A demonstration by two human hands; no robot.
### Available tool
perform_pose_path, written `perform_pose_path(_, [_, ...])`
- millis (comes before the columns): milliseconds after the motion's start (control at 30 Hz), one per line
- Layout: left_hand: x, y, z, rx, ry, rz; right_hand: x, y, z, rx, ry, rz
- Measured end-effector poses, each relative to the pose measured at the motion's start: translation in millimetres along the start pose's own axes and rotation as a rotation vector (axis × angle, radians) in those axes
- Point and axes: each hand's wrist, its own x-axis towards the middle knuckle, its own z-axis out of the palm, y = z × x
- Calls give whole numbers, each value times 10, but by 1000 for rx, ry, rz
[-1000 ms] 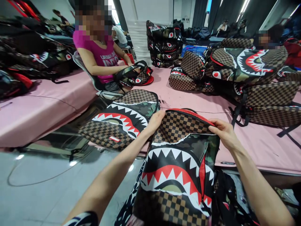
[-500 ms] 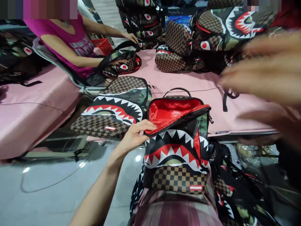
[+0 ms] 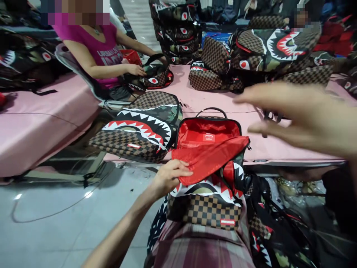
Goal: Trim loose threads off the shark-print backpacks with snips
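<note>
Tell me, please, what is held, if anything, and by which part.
The left grip holds the shark-mouth backpack by its folded-down, red-lined front flap; the right grip, open, holds nothing.

At the lower centre of the frame, the open backpack (image 3: 203, 210) has a brown-and-black checkerboard base, white and red shark teeth, and a bright red lining (image 3: 209, 162). The backpack left of centre (image 3: 139, 124) pairs brown checkerboard with green camouflage and the same teeth. The table cover (image 3: 212, 98) is plain pink; at the bottom, the plaid cloth (image 3: 203, 247) is mauve and pale; at upper left, a co-worker's T-shirt (image 3: 93, 52) is magenta with paler lettering.
</note>
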Motion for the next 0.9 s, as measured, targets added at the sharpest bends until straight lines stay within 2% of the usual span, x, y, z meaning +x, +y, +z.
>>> perform_pose_path(67, [-223, 20, 78, 87, 67, 81, -54, 201, 249, -247, -269, -161])
perform_pose_path(100, [-340, 19, 99, 125, 96, 101, -152, 353, 404, -295, -389, -201])
perform_pose_path(167, [-572, -12, 107, 193, 145, 109, -463, 676, 739, -377, -513, -309])
perform_pose_path(200, [-682, -42, 99, 231, 163, 100, -652, 821, 907, -420, -522, -386])
perform_pose_path(267, [-881, -125, 83, 307, 197, 68, -1027, 1048, 1215, -535, -420, -477])
perform_pose_path(367, [-1091, -264, 103, 347, 219, 14, -1425, 1246, 1561, -643, -327, -482])
perform_pose_path(467, [-1182, -348, 153, 331, 227, 1, -1555, 1338, 1738, -655, -314, -467])
perform_pose_path(567, [-1203, -324, 127, 316, 200, -13, -1540, 1363, 1771, -645, -326, -458])
perform_pose_path(667, [-1116, -221, -14, 218, 162, -70, -1524, 1340, 1750, -611, -370, -414])
perform_pose_path(733, [-910, -172, -128, 165, 233, -140, -1530, 1315, 1744, -580, -409, -384])
perform_pose_path(800, [-534, -175, -193, 165, 327, -184, -1543, 1293, 1757, -556, -430, -366])
perform_pose_path(833, [-290, -200, -190, 170, 327, -188, -1552, 1285, 1770, -551, -437, -359])
perform_pose_path(867, [-26, -240, -159, 161, 280, -182, -1563, 1277, 1787, -551, -445, -351])
perform_pose_path(900, [242, -295, -99, 125, 180, -194, -1576, 1269, 1806, -553, -452, -349])
